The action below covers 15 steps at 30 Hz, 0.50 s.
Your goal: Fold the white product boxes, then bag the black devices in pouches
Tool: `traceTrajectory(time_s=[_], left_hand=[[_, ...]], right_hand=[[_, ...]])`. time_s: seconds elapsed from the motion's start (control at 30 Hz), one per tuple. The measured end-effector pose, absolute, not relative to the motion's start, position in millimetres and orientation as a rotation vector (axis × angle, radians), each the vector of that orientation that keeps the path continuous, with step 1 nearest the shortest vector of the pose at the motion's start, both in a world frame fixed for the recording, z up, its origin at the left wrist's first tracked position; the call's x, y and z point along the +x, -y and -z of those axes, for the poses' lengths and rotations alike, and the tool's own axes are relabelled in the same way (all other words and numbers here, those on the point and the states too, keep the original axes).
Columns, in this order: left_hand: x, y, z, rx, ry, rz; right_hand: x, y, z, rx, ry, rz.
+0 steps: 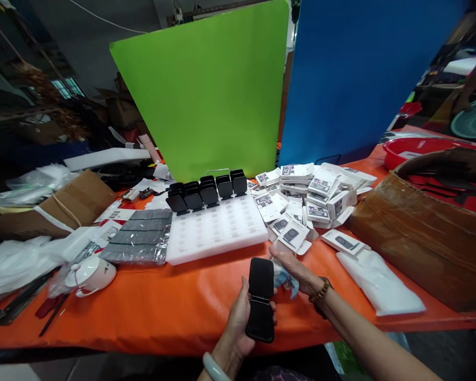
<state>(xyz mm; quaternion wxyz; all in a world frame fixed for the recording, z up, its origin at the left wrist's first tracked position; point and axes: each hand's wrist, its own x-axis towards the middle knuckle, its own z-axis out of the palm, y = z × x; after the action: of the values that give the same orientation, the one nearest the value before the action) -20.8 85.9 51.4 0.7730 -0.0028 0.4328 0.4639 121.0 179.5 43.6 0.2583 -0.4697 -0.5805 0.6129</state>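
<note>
My left hand point(237, 316) is closed around a black folding magnetic charger point(261, 286), unfolded into two hinged panels and held upright above the table's front. Just beside it, my right hand point(292, 263) grips a crumpled blue and white cloth point(289, 280) near the charger's upper panel. Whether the cloth touches the panel I cannot tell. Beyond both hands lies a white foam tray point(218, 236) with rows of slots. Several similar black chargers point(209, 194) stand in its far rows.
White printed boxes point(293, 233) are heaped right of the tray. A large cardboard box point(428, 238) and a white foam bag point(381, 283) lie farther right. Grey plastic-wrapped sheets point(138, 238) and a white mug point(91, 275) sit left. Green point(206, 95) and blue boards point(353, 79) rise behind.
</note>
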Motion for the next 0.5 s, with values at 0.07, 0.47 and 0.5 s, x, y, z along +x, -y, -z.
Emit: traceTrajectory(time_s=[0.07, 0.47, 0.5], left_hand=[[-21, -87, -50, -0.007, -0.962, -0.990], [-52, -102, -37, -0.215, -1.077, -1.171], [-55, -103, -36, -0.216, -1.094, -1.185]], right_hand=[[120, -168, -49, -1.236, 1.433, -1.894], [95, -99, -62, -0.885, 2.198, -0.796], [92, -93, -60, -0.882, 2.247, -0.736]])
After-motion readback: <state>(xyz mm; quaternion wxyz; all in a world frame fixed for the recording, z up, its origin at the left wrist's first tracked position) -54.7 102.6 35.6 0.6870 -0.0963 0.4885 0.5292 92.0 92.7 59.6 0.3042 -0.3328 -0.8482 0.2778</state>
